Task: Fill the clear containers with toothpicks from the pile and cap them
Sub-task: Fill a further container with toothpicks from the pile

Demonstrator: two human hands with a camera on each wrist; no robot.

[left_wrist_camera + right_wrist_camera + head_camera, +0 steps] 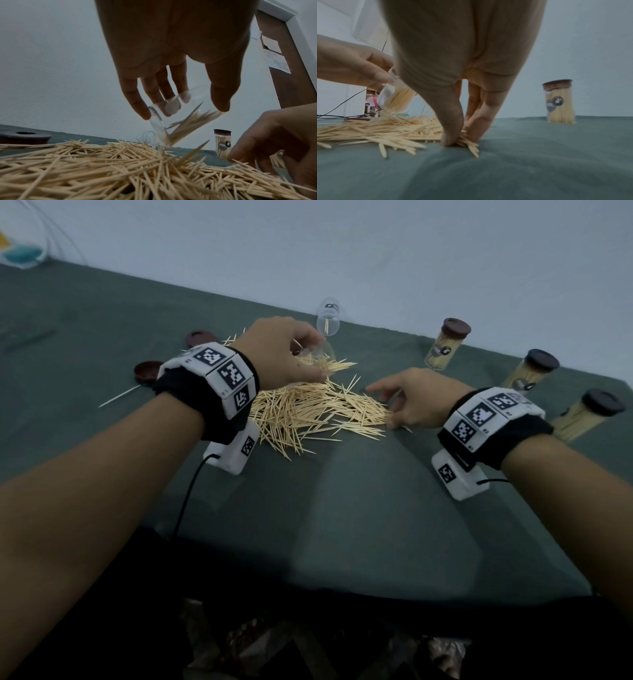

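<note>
- Head view: the left hand (281,350) is over the far side of the toothpick pile (308,412), fingers curled round a clear container (317,354) tipped on its side, a few toothpicks already in it. The right hand (414,402) reaches into the pile's right edge, fingers lowered onto the sticks. Three capped containers (445,344) stand well apart on the right of the green surface (342,508), another clear one (328,318) waits behind, and two loose caps (148,370) lie to the left.
- Left wrist view: the container's grip is clear here, thumb (221,97) on one wall, fingers (137,102) on the other, mouth tilted down toward the pile. I'd call that wall light, stiff and slick, so holding it mid-body across its width looks right; squeeze gently.
- Right wrist view: thumb (450,121) and fingertips (479,121) close together on a small bundle at the pile's edge, pressed to the cloth. The toothpicks look feather-light, stiff and pointed, and they scatter easily. Best taken as an aligned bunch by the middle, not the tips.
</note>
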